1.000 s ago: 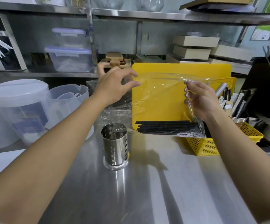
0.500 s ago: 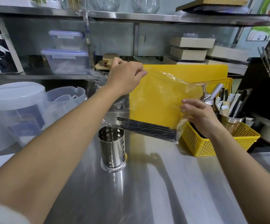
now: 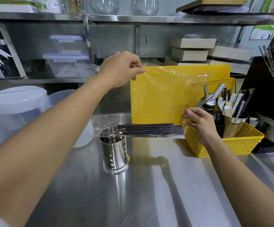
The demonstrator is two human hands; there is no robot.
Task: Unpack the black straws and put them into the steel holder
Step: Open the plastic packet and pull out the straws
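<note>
A clear plastic bag [image 3: 169, 89] hangs in the air between my hands. My left hand [image 3: 121, 69] pinches its upper left corner, raised high. My right hand [image 3: 198, 122] grips its lower right end. A bundle of black straws [image 3: 151, 130] lies level along the bottom of the bag. The straws' left tips reach over the rim of the perforated steel holder [image 3: 114, 149], which stands upright on the steel counter [image 3: 149, 194].
A yellow cutting board [image 3: 157, 108] leans behind the bag. A yellow basket [image 3: 231, 145] with utensils and a steel cup stands to the right. Large plastic tubs [image 3: 16, 105] sit at the left. Shelves with lidded boxes [image 3: 65, 63] run along the back.
My left hand has lifted the bag's corner higher. My right hand dropped lower. The straws slid leftward in the bag, and their tips now reach over the holder.
</note>
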